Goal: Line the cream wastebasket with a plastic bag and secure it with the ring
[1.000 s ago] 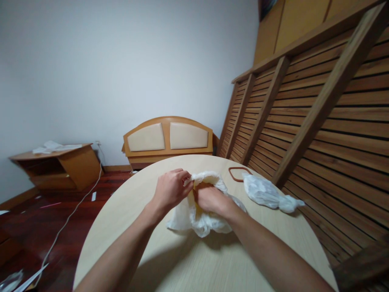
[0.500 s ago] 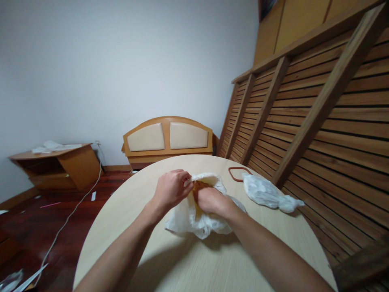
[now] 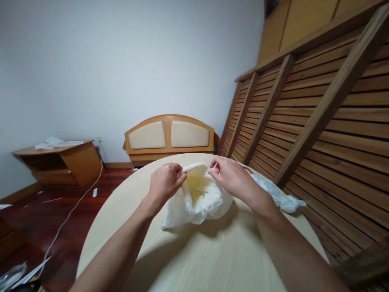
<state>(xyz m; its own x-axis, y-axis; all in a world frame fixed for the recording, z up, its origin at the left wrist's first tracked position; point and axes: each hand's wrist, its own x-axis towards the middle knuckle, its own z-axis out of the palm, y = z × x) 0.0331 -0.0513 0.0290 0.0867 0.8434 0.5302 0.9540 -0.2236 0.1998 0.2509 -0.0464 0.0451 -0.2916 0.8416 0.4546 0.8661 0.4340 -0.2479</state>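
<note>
A white cloth-like bag (image 3: 179, 213) rests on the round pale wooden table (image 3: 194, 259), its mouth spread wide and facing me. Its inside looks yellowish, with pale folds near the bottom; whether anything lies within I cannot tell. My left hand (image 3: 166, 180) pinches the rim at the left of the mouth. Opposite it, my right hand (image 3: 231, 176) has thumb and fingers closed on the rim at the right. Behind my right wrist lies a knotted whitish plastic bag (image 3: 287, 200). A bit of a brown ring-like frame (image 3: 247, 169) shows beyond that hand, mostly covered.
A slatted wooden panel (image 3: 328, 154) leans along the right side, close to the table. Beyond the table stands a headboard (image 3: 168, 134) with cream pads. At left, a low wooden cabinet (image 3: 75, 164) and a white cable (image 3: 74, 211) on the dark red floor.
My right hand has come out of the bag and moved up to its right rim. The bag's mouth is now wider, and the brown frame has become mostly hidden.
</note>
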